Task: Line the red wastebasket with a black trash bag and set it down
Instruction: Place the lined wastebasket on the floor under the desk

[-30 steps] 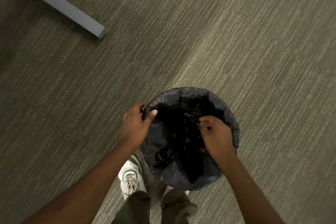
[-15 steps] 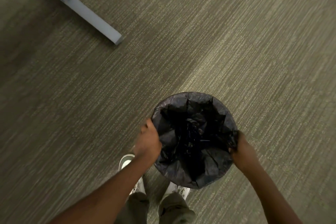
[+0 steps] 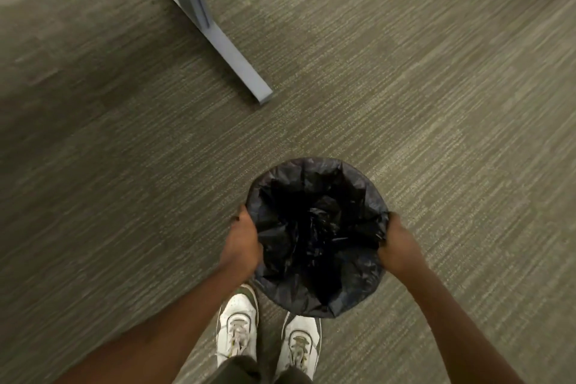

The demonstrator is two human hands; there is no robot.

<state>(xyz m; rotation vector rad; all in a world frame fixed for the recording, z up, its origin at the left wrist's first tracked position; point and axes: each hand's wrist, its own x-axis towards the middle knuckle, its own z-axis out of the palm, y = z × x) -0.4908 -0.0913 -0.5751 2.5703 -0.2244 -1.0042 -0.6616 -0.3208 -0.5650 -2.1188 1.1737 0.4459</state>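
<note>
Seen from straight above, a round wastebasket is held in front of me over the carpet, just ahead of my shoes. A black trash bag (image 3: 314, 227) lines it and folds over the whole rim (image 3: 311, 162), so no red of the basket shows. My left hand (image 3: 241, 241) grips the left side of the rim from outside. My right hand (image 3: 397, 246) grips the right side the same way, fingers curled under the bag's edge. The bag's inside is crumpled and dark.
Grey-green striped carpet (image 3: 436, 103) covers the floor all around. A grey metal furniture foot (image 3: 230, 56) with an upright post lies on the carpet ahead and to the left. My white sneakers (image 3: 238, 324) stand directly beneath the basket's near edge.
Both hands left the bag's inside and moved to the outer sides of the rim. The view has shifted, so the grey furniture foot now appears closer to the centre.
</note>
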